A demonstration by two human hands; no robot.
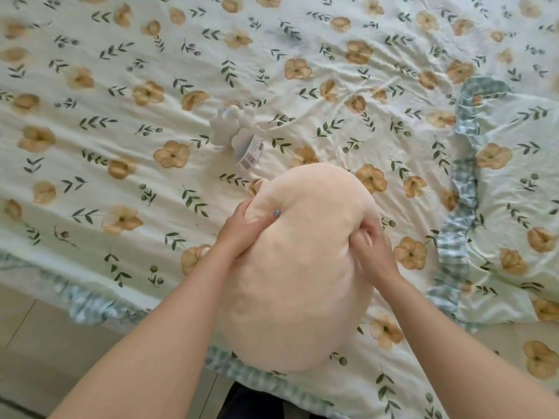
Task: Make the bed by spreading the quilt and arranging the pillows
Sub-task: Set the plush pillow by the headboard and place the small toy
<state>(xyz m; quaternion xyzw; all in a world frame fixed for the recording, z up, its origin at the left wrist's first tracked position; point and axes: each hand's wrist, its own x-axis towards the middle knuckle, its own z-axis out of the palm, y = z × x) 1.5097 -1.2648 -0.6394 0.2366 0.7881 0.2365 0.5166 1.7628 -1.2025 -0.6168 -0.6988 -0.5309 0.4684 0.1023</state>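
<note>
Round peach plush pillow (302,282) held up over the near edge of the bed, above the floral quilt (121,116), which lies spread but wrinkled. Both of my hands grasp it at its upper sides: left hand (245,234) with the thumb pressed into the face, right hand (373,252) with fingers (364,237) dug in deep enough to pucker the cover. Judging by those dents, it is soft, squashy and light, with a slightly fuzzy, non-slip surface and nothing fragile. A grip on opposite sides should do best, since a one-corner pinch would let it flop. What looks like a matching pillow (514,207) with a gingham frill lies to the right. A small white plush toy (233,128) rests mid-bed, well apart from my pillow. Its paper tag (251,155) shows a barcode-like print, too small to read. No brand or writing visible on the peach pillow or quilt.
</note>
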